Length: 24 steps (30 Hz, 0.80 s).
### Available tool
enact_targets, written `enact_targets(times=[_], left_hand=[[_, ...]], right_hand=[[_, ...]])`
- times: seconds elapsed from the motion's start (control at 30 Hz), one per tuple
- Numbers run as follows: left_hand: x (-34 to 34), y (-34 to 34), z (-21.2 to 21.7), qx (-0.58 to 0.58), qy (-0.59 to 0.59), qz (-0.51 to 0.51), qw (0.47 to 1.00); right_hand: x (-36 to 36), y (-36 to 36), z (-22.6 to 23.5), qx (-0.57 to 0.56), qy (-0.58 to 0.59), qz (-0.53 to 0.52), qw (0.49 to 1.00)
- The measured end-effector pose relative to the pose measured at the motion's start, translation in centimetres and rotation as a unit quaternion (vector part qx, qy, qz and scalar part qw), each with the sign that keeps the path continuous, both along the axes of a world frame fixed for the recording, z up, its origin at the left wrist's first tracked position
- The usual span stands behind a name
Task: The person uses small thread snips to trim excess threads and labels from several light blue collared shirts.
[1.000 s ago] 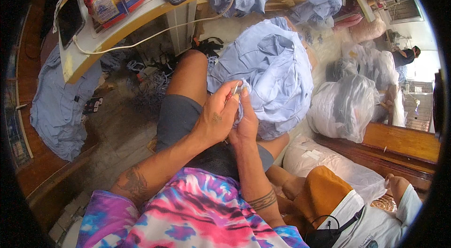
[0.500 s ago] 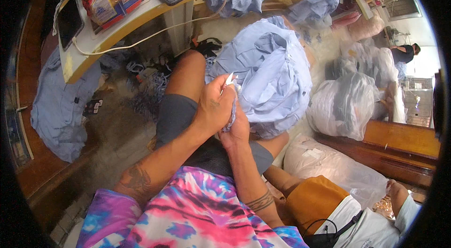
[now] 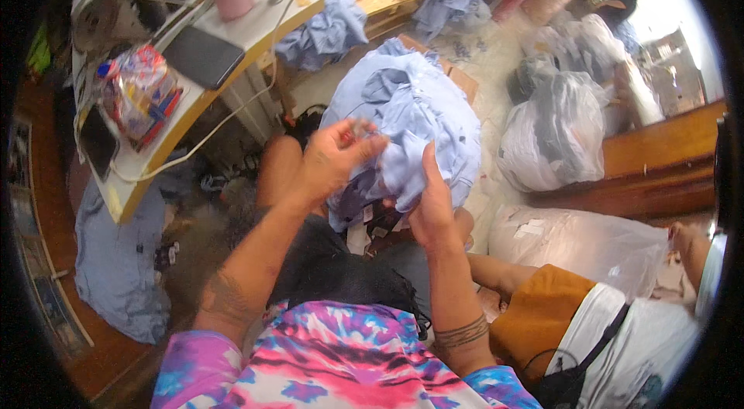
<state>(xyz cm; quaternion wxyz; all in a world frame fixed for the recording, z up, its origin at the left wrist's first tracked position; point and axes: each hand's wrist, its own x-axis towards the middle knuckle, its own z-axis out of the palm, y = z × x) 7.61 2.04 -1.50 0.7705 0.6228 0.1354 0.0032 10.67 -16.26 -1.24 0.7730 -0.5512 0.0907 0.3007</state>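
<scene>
A: Left hand (image 3: 333, 157) raised over the lap, fingertips pinched on something small, maybe a thread or tag; too blurred to tell. Right hand (image 3: 428, 204) clamped on a fold of the pale blue garment (image 3: 411, 111), bracing it.

B: Garment where?

A: Heaped on the knees, crumpled, soft, darker patch near the top. Beside the white counter (image 3: 256, 25).

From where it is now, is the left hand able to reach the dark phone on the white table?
Probably yes. The left hand is raised over the light blue garment, pinching something small, and the dark phone lies uncovered near the white table edge on that side. Only open air lies between, though the fingers are occupied.
</scene>
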Motion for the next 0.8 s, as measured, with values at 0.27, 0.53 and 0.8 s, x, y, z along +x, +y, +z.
enact_targets(times=[0.27, 0.53, 0.8], left_hand=[[5.4, -0.4, 6.5, 0.044, -0.115, -0.048, 0.991], [16.7, 1.8, 1.6, 0.37, -0.173, 0.134, 0.903], [5.6, -1.4, -8.7, 0.385, -0.098, 0.004, 0.918]], right_hand=[[4.3, -5.5, 7.6, -0.033, -0.076, 0.081, 0.993], [6.1, -7.7, 4.3, 0.152, -0.109, -0.07, 0.98], [5.9, -9.3, 1.5, -0.302, -0.267, 0.011, 0.915]])
